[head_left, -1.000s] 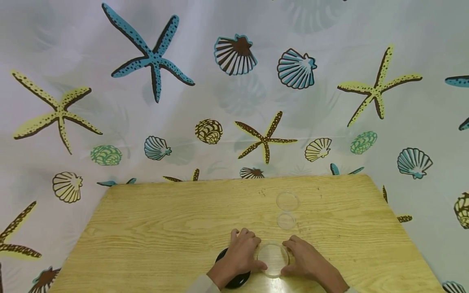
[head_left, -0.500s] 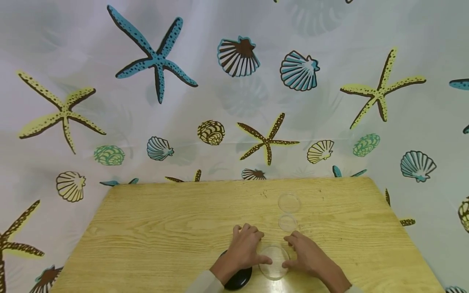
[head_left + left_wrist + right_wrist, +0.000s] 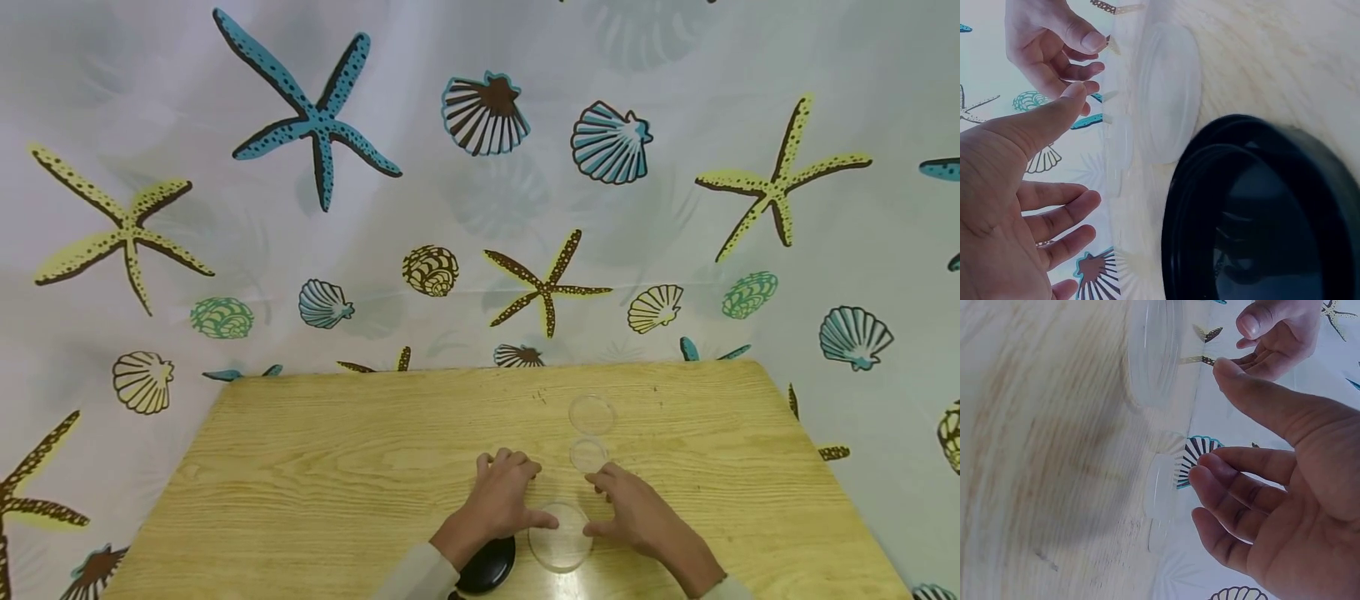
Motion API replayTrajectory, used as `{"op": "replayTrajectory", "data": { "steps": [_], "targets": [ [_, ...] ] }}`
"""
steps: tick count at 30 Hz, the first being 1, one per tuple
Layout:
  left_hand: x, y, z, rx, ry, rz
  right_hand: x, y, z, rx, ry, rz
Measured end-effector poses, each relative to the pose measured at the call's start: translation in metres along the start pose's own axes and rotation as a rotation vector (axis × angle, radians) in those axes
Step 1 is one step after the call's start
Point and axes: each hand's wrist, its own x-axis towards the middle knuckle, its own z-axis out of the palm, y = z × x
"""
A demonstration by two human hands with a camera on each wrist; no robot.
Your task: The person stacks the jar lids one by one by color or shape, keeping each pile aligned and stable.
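A large clear plastic lid point(image 3: 561, 550) lies flat on the wooden table point(image 3: 337, 475). Over its left part reaches my left hand point(image 3: 501, 496), thumb extended across the lid, fingers loosely bent. My right hand point(image 3: 630, 510) is at the lid's right side, its thumb tip overlapping the rim in the head view. Both wrist views show the palms above the table with nothing held. Partly hidden under my left forearm is a round black bowl point(image 3: 491, 571); the left wrist view shows its hollow inside and thick rim point(image 3: 1179, 194), beside the lid point(image 3: 1169, 94).
Behind the large lid lie two smaller clear round discs, a nearer one point(image 3: 588, 455) and a farther one point(image 3: 592, 415). A white curtain point(image 3: 450, 200) printed with starfish and shells hangs around the table's back and sides.
A second ago both hands held the large lid at its sides. They have since let go and moved up and slightly forward, while the lid stays on the table.
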Motion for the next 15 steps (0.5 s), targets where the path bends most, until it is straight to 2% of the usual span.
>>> {"op": "replayTrajectory", "data": {
  "steps": [7, 15],
  "targets": [
    [0.003, 0.004, -0.003, -0.031, 0.007, 0.003, 0.001, 0.002, -0.004, -0.005, 0.018, -0.032],
    [0.004, 0.008, -0.003, -0.038, -0.012, 0.012, 0.004, 0.000, -0.012, -0.004, 0.020, -0.017]
  ]
}}
